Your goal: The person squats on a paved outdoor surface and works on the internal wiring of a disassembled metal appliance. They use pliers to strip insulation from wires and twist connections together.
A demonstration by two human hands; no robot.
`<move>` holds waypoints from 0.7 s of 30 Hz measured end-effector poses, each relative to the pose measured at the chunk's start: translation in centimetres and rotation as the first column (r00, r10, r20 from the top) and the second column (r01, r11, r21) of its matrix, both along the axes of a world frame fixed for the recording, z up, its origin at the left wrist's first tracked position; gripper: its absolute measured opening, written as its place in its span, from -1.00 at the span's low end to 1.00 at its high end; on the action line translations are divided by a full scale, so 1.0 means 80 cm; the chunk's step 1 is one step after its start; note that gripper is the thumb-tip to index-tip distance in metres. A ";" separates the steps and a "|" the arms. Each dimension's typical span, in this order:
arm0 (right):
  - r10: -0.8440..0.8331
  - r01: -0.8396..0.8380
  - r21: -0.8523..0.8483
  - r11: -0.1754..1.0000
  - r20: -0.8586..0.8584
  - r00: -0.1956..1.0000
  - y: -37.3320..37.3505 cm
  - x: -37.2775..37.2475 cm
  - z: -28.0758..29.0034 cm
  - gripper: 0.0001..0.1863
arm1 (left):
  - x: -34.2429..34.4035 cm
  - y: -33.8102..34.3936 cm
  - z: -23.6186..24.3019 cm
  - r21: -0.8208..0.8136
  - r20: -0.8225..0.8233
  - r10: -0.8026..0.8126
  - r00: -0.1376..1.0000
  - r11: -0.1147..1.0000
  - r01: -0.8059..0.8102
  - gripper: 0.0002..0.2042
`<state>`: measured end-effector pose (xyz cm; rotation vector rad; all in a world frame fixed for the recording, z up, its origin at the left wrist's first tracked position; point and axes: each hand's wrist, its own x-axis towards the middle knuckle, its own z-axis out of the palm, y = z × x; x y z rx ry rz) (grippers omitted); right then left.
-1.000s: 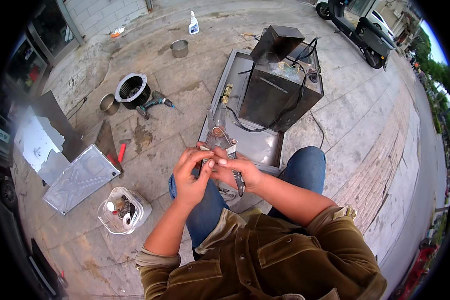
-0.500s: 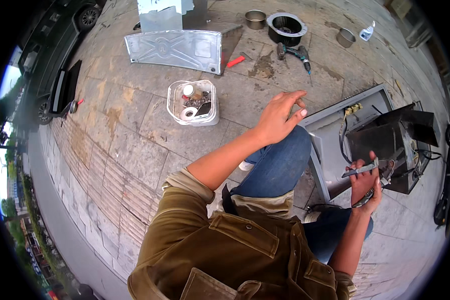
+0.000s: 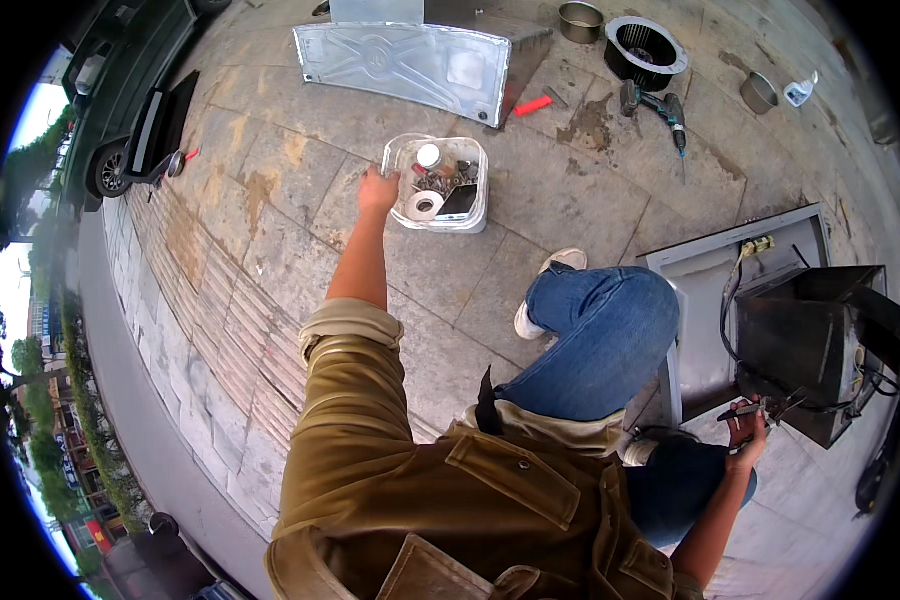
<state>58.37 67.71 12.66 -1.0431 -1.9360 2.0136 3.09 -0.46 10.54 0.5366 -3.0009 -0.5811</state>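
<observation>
My left hand (image 3: 378, 188) reaches out to a squarish white plastic bucket (image 3: 440, 228), its fingers closed on the left rim. Inside the bucket are a white-capped jar (image 3: 429, 157), a white tape roll (image 3: 425, 206), a dark flat piece (image 3: 459, 202) and many small metal bits. At the lower right my right hand (image 3: 746, 436) is wrapped round a pair of pliers (image 3: 738, 411) with greyish handles, palm up beside my knee. The jaws point right, toward a black metal box (image 3: 798, 325) lying in a shallow grey metal housing (image 3: 670, 350).
Beyond the bucket stands an embossed metal panel (image 3: 400, 70), with a red-handled tool (image 3: 533, 106) beside it. A cordless drill (image 3: 660, 108), a black ring-topped drum (image 3: 646, 55), metal cups (image 3: 581, 22) and a spray bottle (image 3: 800, 90) sit farther right. A parked car (image 3: 120, 90) is at left.
My left hand has swung left from above my knee to the bucket's rim and closed there. My right hand still holds the pliers, lower now. The whole view has shifted.
</observation>
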 end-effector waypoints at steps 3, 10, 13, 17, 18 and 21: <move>-0.137 0.118 -0.317 0.941 -0.037 0.990 -0.057 -0.055 0.027 -0.46 | 0.003 -0.019 -0.009 -0.161 -0.209 -0.218 0.953 0.969 0.187 -0.47; -0.040 0.058 -0.155 0.986 0.118 0.992 -0.078 -0.050 0.012 -0.41 | -0.048 0.037 -0.048 -0.011 0.145 -0.255 0.956 0.966 0.259 -0.37; -0.157 0.200 -0.129 0.971 0.288 0.945 -0.122 -0.071 0.047 -0.44 | -0.070 0.046 -0.084 0.020 0.221 -0.199 0.955 0.980 0.199 -0.20; -0.187 0.198 -0.003 0.980 0.325 0.927 -0.123 -0.016 0.005 -0.54 | -0.099 0.070 -0.129 -0.062 0.199 -0.267 0.943 0.957 0.284 -0.20; -0.204 0.212 0.018 0.977 0.361 0.910 -0.125 -0.015 0.000 -0.57 | -0.101 0.051 -0.140 -0.079 0.114 -0.290 0.950 0.951 0.299 -0.26; -0.281 0.327 -0.103 0.939 0.315 0.907 -0.123 -0.055 0.006 -0.72 | -0.074 0.046 -0.125 -0.196 0.051 -0.241 0.969 0.949 0.246 -0.45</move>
